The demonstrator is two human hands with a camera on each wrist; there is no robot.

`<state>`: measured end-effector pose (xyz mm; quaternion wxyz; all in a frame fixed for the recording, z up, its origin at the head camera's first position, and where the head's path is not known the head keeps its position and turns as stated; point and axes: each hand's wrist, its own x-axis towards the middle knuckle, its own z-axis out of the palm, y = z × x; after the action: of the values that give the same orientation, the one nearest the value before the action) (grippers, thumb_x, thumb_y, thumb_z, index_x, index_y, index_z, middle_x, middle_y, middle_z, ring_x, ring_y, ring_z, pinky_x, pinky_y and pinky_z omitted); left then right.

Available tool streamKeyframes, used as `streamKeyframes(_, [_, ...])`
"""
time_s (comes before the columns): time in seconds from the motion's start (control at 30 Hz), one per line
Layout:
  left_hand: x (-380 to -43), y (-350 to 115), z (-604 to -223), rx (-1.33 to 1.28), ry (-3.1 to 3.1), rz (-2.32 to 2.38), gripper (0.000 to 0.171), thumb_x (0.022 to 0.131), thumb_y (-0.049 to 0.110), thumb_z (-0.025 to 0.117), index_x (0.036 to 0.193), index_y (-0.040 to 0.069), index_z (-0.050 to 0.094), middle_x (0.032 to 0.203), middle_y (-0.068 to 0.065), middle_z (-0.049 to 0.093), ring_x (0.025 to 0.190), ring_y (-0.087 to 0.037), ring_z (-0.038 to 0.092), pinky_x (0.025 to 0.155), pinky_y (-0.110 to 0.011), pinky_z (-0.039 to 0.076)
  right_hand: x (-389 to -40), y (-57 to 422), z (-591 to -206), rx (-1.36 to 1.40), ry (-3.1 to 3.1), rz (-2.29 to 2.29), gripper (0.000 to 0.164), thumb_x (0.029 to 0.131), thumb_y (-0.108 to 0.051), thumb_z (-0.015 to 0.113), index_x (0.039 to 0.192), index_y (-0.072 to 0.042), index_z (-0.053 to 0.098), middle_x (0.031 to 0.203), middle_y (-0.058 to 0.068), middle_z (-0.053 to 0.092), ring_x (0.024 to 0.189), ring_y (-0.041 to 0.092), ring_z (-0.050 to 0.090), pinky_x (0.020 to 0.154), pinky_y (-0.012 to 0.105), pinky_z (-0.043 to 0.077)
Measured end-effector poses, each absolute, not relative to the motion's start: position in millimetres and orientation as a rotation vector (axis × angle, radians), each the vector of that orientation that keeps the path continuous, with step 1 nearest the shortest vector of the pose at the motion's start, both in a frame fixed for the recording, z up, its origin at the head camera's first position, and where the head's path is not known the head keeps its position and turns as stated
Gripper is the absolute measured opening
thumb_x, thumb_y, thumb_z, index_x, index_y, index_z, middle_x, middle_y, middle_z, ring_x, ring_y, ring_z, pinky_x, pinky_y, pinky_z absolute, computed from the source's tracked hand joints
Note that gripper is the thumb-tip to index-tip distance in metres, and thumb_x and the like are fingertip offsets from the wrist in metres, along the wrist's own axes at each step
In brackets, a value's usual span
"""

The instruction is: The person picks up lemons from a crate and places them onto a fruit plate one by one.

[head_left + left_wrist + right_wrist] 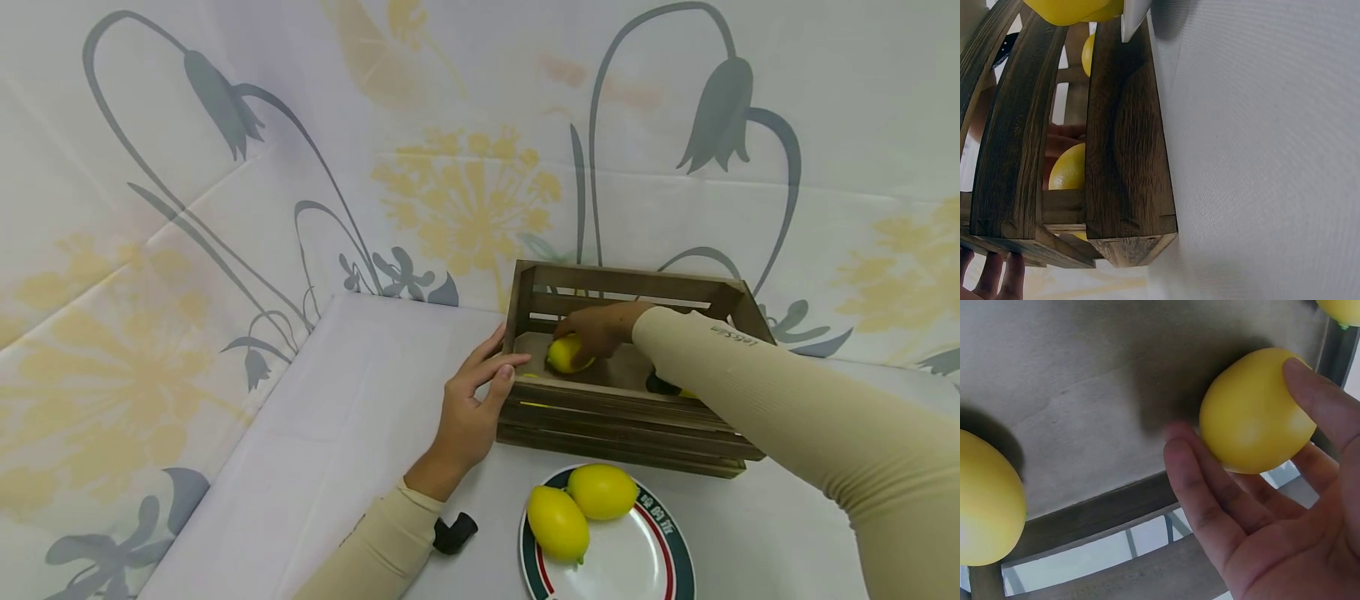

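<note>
My right hand (600, 329) reaches down into a slatted brown wooden crate (622, 408). Its thumb and fingers curl round a yellow lemon (1257, 412) near the crate's left end; the lemon also shows below the fingers in the head view. Another lemon (985, 500) lies inside on the crate floor, and part of a third lemon (1341, 309) appears at the corner of the right wrist view. My left hand (468, 404) rests on the crate's left end with its fingers extended, and its fingertips (1013, 275) touch the slats in the left wrist view.
In front of the crate stands a white plate (618, 562) with a dark green and red rim, bearing two lemons (581, 504). A black device (453, 533) sits at my left wrist. Behind the crate hangs a flower-printed cloth (480, 100).
</note>
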<state>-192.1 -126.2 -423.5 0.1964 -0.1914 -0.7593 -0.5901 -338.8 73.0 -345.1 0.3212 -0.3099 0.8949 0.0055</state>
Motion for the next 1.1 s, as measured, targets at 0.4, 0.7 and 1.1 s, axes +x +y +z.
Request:
streamKeyframes(0.4, [-190.9, -123.2, -421.3, -0.532, -2.117, -1.655, 0.026, 0.103, 0.014, 0.054, 0.123, 0.015, 0.072, 0.158, 0.000, 0.042, 0.146, -0.020, 0.039, 0.116, -0.047, 0.038, -339.4, 78.0, -336.9, -0.789, 2.345, -0.077, 0.060, 0.095, -0.028, 0.068, 0.146, -0.002, 0.048, 0.143, 0.020, 0.050, 0.094, 0.021, 0.062, 0.076, 0.033, 0.059])
streamKeyframes(0.7, [-191.8, -124.3, -423.3, -0.521, -2.111, -1.648, 0.026, 0.103, 0.014, 0.054, 0.122, 0.014, 0.072, 0.157, 0.001, 0.043, 0.145, -0.020, 0.041, 0.115, -0.046, 0.040, -339.2, 78.2, -318.3, -0.836, 2.362, -0.130, 0.055, 0.096, -0.031, 0.069, 0.140, -0.003, 0.053, 0.136, 0.019, 0.053, 0.102, 0.024, 0.062, 0.079, 0.033, 0.060])
streamKeyframes(1.1, [-190.3, -123.3, -420.7, -0.523, -2.115, -1.657, 0.026, 0.104, 0.014, 0.054, 0.122, 0.014, 0.072, 0.157, -0.001, 0.042, 0.144, -0.022, 0.043, 0.111, -0.044, 0.044, -334.0, 92.5, -298.4, -0.876, 2.496, -0.257, 0.050, 0.093, -0.029, 0.072, 0.134, -0.004, 0.058, 0.123, 0.012, 0.062, 0.103, 0.024, 0.060, 0.092, 0.042, 0.052])
